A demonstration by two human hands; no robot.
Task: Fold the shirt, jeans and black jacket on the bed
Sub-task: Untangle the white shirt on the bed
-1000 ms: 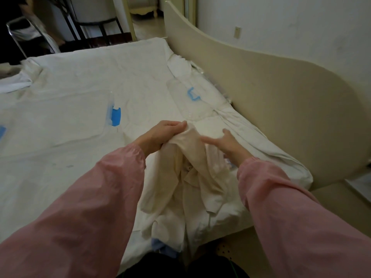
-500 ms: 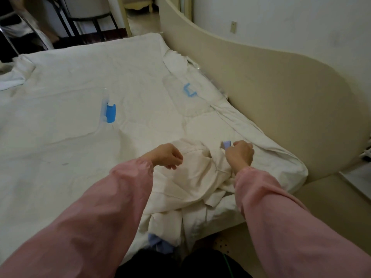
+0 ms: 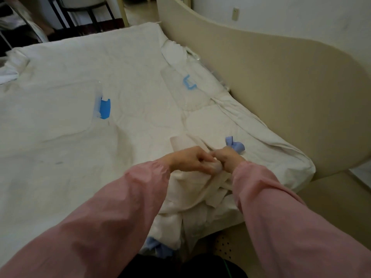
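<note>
Two hands meet knuckle to knuckle over the cream shirt [image 3: 192,189]. It lies bunched on the bed [image 3: 60,167] near its five o'clock corner, with part of it trailing over the edge toward six o'clock. The left hand [image 3: 185,159] has its fingers curled round a twisted roll of the shirt's cloth. The right hand [image 3: 227,158] grasps the same roll from the three o'clock side, and the two fists touch. Both arms wear pink sleeves [image 3: 120,217].

At one o'clock from the right hand, just beside it, a pale blue piece [image 3: 234,146] sits on the sheet; I can't tell what it is. A bright blue clip [image 3: 104,106] lies well apart at ten o'clock from the hands. A blue bracket-shaped clip [image 3: 188,84] lies at twelve o'clock, near the curved cream headboard [image 3: 281,87]. A scrap of blue fabric [image 3: 158,248] peeks out below the shirt at six o'clock.
</note>
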